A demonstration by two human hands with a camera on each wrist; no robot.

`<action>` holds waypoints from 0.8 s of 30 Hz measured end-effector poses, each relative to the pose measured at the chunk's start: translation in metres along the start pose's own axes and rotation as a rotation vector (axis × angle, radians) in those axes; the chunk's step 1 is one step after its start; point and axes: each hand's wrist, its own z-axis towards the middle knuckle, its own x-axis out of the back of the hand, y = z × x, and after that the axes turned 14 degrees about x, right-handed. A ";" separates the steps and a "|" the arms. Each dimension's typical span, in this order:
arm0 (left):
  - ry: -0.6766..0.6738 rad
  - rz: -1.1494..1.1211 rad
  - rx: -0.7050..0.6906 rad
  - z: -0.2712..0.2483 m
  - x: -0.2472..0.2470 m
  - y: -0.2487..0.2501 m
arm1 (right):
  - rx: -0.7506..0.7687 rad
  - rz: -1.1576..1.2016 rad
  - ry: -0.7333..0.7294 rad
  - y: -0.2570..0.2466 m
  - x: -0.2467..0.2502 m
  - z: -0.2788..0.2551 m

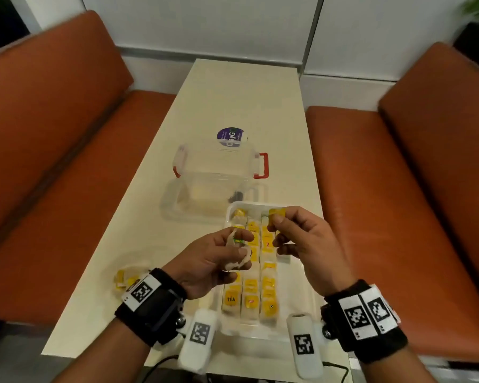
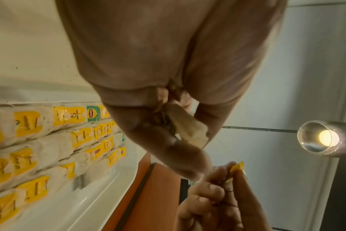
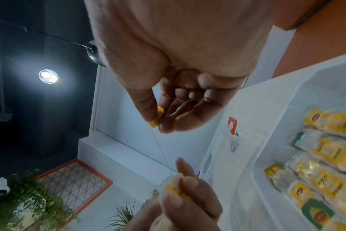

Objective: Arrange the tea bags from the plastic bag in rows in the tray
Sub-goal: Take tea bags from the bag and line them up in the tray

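A tea bag [image 1: 239,254] held above the tray [image 1: 302,272], its thread pulled between both hands.

The left hand [image 1: 208,261] grips the bag's pouch with curled fingers; the right hand [image 1: 307,241] pinches its yellow tag [image 1: 276,214] between thumb and forefinger, a thin thread [image 3: 160,150] running between the two grips. Directly under them the tray holds rows of tea bags [image 1: 250,288]. Beyond the hands stands a clear box [image 1: 219,167] with red latches; left of the left wrist lie loose tea bags [image 1: 126,277] on the table [image 1: 233,92].

Head view: looked forward and down along the table [image 1: 244,100].
Wrist views: sat close under each palm, facing the fingers.
Shared: all three took in the tray [image 1: 302,275] of tea bags [image 1: 250,288].
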 end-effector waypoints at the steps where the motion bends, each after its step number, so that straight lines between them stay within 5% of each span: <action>1: 0.002 0.025 -0.002 0.002 -0.003 0.000 | 0.014 0.004 0.014 -0.002 0.005 0.001; 17: -0.007 0.036 0.058 0.023 -0.020 -0.003 | 0.071 0.168 0.057 -0.014 0.042 0.013; 24: -0.089 0.001 0.167 0.027 -0.024 0.001 | 0.093 -0.238 -0.331 -0.004 0.057 0.018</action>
